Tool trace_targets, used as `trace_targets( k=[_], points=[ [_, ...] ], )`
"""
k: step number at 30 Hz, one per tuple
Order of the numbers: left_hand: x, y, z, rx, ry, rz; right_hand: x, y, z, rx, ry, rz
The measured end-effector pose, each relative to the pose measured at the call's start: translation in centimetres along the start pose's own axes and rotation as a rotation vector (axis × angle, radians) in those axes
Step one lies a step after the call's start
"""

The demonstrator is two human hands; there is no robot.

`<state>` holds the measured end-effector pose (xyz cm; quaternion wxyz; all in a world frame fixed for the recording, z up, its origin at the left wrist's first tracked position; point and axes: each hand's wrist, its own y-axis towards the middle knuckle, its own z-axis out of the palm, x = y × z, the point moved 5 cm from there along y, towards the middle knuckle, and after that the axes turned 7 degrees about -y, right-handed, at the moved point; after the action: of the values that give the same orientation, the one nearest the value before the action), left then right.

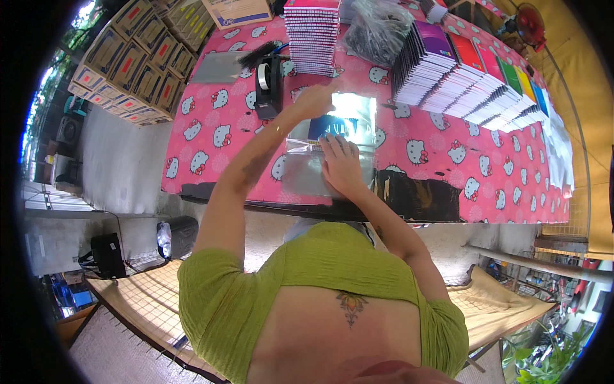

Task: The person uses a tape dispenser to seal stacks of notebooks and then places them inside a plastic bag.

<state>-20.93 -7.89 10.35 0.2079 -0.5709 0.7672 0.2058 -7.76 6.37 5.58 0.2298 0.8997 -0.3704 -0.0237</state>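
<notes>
- Our right hand (pixel 341 160) lies flat, fingers extended, on the clear plastic sleeve (pixel 304 176).
- Our left hand (pixel 318 100) is at its far-left corner; we cannot tell whether it grips.
- Between our hands sits the blue-covered notebook (pixel 325 126), partly lost in glare.
- Leftward, we see a black tape dispenser (pixel 271 105) on the pink surface (pixel 211 173).

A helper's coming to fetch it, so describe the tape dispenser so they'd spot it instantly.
Start at the pink cat-print table. Toward its left side, just left of the person's left hand, sits a black tape dispenser. Its whitish roll sets it apart from the dark-bristled brush beyond it.
</notes>
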Motion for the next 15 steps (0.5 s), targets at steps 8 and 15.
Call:
trace_targets(
  k=[8,15],
  points=[
    [-2.2,-7.9,5.2,-0.211,0.208,0.143,0.8,-0.2,1.2,0.079,-0.085,0.013],
    [-2.1,-8.5,5.2,-0.247,-0.087,-0.077,-1.9,0.6,1.4,0.074,0.343,0.131]
  ],
)
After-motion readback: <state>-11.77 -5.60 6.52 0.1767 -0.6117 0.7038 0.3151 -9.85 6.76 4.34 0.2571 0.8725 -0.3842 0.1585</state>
